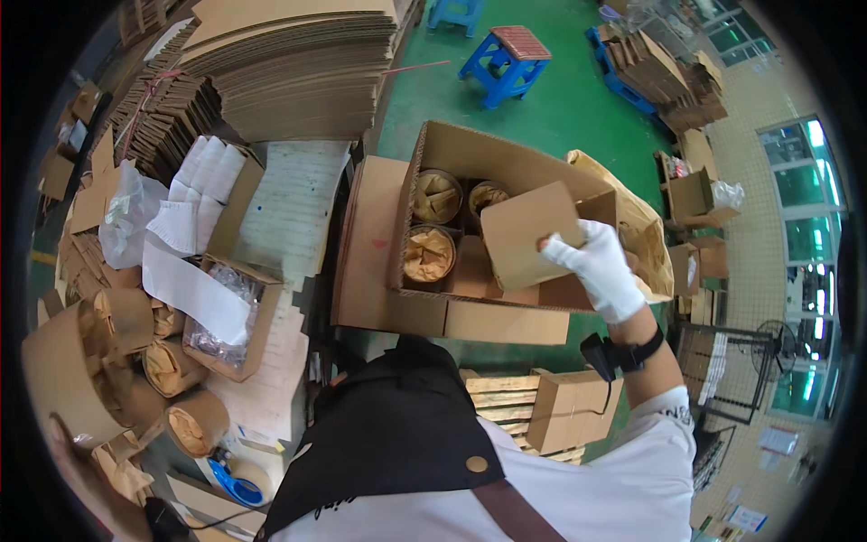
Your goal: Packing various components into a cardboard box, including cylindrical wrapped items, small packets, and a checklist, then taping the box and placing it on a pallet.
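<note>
A flat cardboard piece (533,230) is pinched by my right hand (601,271), which wears a white glove that leaves the fingertips bare. The piece tilts over an open cardboard box (411,212). Inside, round cardboard tubs lined with crumpled brown paper stand on the left, among them a front tub (429,254) and a back tub (437,197). At the lower left rim, my left hand (86,474) grips the side of a large-looking cardboard tub (59,375) with brown paper in it; its other fingers are hidden.
Several paper-lined tubs (197,423) stand on the left table beside a blue tape dispenser (237,481). A small box (262,330) holds clear plastic; white rolls (208,172) lie behind it. Flat cardboard stacks (298,81) rise beyond. A blue stool (508,63) stands on the green floor.
</note>
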A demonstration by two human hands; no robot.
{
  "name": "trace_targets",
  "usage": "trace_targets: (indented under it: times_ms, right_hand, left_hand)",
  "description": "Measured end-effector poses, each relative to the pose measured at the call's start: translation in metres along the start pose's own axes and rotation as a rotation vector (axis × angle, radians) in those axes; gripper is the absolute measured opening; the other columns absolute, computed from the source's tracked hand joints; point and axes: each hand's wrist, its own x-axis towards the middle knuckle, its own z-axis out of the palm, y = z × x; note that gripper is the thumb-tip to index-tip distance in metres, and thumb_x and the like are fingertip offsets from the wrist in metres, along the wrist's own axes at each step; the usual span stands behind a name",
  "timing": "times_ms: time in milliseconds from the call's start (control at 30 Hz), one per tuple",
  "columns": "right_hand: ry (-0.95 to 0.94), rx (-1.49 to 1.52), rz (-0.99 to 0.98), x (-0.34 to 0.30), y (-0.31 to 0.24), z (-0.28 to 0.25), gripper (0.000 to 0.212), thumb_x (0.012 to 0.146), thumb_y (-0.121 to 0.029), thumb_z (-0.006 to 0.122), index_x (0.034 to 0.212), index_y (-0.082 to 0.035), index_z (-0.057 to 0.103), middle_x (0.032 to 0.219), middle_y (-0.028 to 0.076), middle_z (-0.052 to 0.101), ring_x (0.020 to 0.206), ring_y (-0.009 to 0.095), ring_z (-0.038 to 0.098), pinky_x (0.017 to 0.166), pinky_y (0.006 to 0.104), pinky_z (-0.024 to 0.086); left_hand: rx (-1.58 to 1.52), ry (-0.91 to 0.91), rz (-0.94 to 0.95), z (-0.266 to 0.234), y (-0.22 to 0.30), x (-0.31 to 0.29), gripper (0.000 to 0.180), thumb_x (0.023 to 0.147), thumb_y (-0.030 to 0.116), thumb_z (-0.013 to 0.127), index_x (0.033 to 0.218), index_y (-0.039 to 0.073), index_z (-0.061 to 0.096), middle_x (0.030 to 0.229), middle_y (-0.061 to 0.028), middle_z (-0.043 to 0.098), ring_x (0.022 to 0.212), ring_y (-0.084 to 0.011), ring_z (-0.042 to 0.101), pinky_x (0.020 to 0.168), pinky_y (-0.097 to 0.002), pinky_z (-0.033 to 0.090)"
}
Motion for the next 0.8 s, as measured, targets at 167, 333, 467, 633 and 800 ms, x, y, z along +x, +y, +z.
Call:
trace_targets:
  times_ms: [167,333,467,633,800]
  right_hand:
    - [-0.248,-0.445,0.084,0.076,0.1,-0.007,0.031,0.08,-0.024,0.075,0.093,0.003,0.068,0.075,0.011,0.068,0.068,0.016,0.063,0.067,0.0295,0.051]
    - [-0.484,-0.959,-0.227,0.082,0.143,0.003,0.038,0.081,-0.04,0.066,0.08,-0.003,0.069,0.074,0.019,0.066,0.073,0.035,0.065,0.07,0.0445,0.052]
    - [-0.648,-1.12,-0.425,0.091,0.182,0.013,0.028,0.079,-0.03,0.064,0.077,-0.003,0.07,0.073,0.019,0.066,0.071,0.035,0.065,0.063,0.0451,0.051]
    - [-0.803,-0.852,-0.441,0.1,0.171,-0.001,0.028,0.078,-0.03,0.061,0.077,-0.003,0.07,0.07,0.018,0.066,0.07,0.034,0.066,0.063,0.0452,0.051]
    - [-0.772,-0.62,-0.522,0.044,0.069,-0.099,0.025,0.083,-0.03,0.061,0.083,-0.005,0.066,0.071,0.016,0.064,0.069,0.034,0.064,0.064,0.0436,0.052]
  left_hand:
    - [-0.186,-0.145,0.073,0.161,0.034,-0.077,0.056,0.094,0.034,0.06,0.131,-0.006,0.047,0.123,-0.0116,0.057,0.11,-0.018,0.056,0.095,-0.0319,0.043]
    - [0.04,-0.411,0.09,0.305,0.112,-0.136,0.059,0.083,0.038,0.072,0.12,-0.005,0.055,0.114,-0.0091,0.06,0.103,-0.0164,0.058,0.088,-0.0296,0.044]
    - [0.0,-0.71,0.071,0.429,0.152,-0.148,0.044,0.077,0.03,0.076,0.103,-0.003,0.062,0.096,-0.0054,0.063,0.089,-0.0158,0.059,0.078,-0.0287,0.046]
    - [0.296,-1.064,0.793,0.55,0.169,-0.153,0.035,0.07,0.028,0.079,0.082,0.001,0.059,0.076,-0.0105,0.054,0.071,-0.0269,0.055,0.065,-0.0358,0.044]
    - [0.201,-1.102,1.298,0.668,0.124,-0.203,0.043,0.065,0.034,0.082,0.073,0.007,0.049,0.076,-0.009,0.05,0.073,-0.0288,0.053,0.065,-0.0395,0.042]
